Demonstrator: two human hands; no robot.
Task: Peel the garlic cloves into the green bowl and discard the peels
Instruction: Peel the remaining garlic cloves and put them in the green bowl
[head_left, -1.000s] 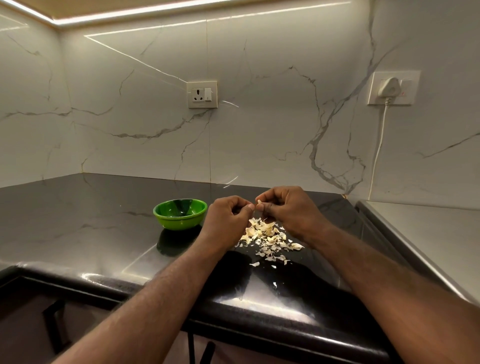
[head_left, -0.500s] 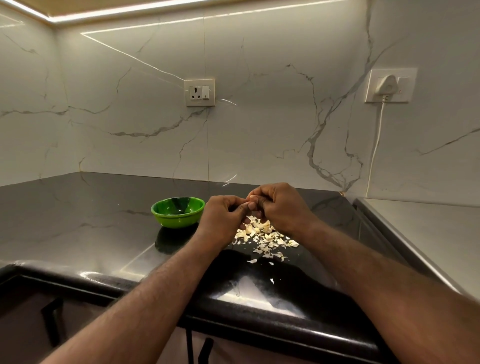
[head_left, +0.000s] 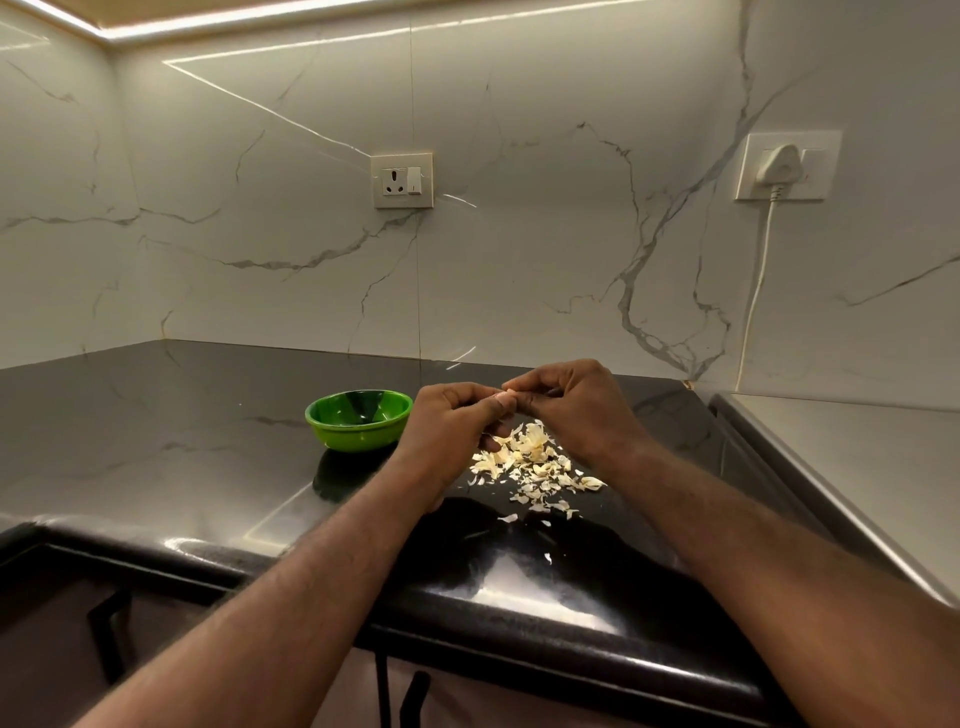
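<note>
**peeling garlic at the counter: tiny clove, two-hand pinch**

head view (the only one there is): both hands are up together just above the shiny black stone countertop (head_left: 156, 426). the left hand (head_left: 452, 421) and right hand (head_left: 576, 410) meet in the middle, both curled in and pinching a small pale garlic clove (head_left: 507, 396). only a sliver of it shows between them, so i can't say how much skin is on it.

right under the hands sits a loose heap of papery cream garlic peels (head_left: 535, 462), with a few stray flakes nearer the counter edge. the small round glossy green bowl (head_left: 358, 437) stands on the counter just left of the left hand, apart from the heap. can't make out from here whether any peeled cloves lie in it.

handling, my guess: the clove is light, firm and a bit slick once bare, so it could pop out of a tip pinch. i'd hold it by its ends with one hand and let the other catch the skin at the root end. the peels weigh next to nothing, are brittle, and will likely drift or cling to skin. i'd gather them with a cupped hand rather than one by one.

background: a white wall socket (head_left: 402, 180) on the marble-look wall (head_left: 519, 260), and a white plug (head_left: 777, 165) off to the right.
</note>
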